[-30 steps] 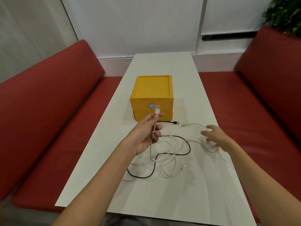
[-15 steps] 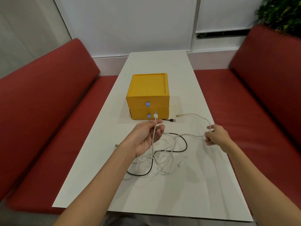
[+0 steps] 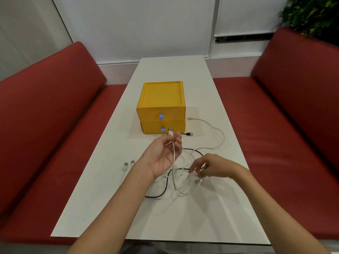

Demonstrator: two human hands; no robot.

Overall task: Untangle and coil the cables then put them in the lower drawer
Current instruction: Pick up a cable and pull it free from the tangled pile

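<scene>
A white cable (image 3: 173, 154) is pinched near its USB plug (image 3: 170, 132) by the left hand (image 3: 164, 155), palm up, thumb and fingers closed on it just in front of the lower drawer (image 3: 163, 127). From this grip the cable hangs down into the tangle (image 3: 176, 182) lying on the worktop (image 3: 192, 217), where white strands are crossed by a black cable (image 3: 161, 194). The right hand (image 3: 213, 166) is held over the tangle with fingers curled and blurred; whether a strand is gripped cannot be told. Both drawers of the yellow box (image 3: 161, 97) are shut. A beige cable (image 3: 219, 136) curves beside the box. Two plugs (image 3: 128, 164) lie left of the left wrist.
</scene>
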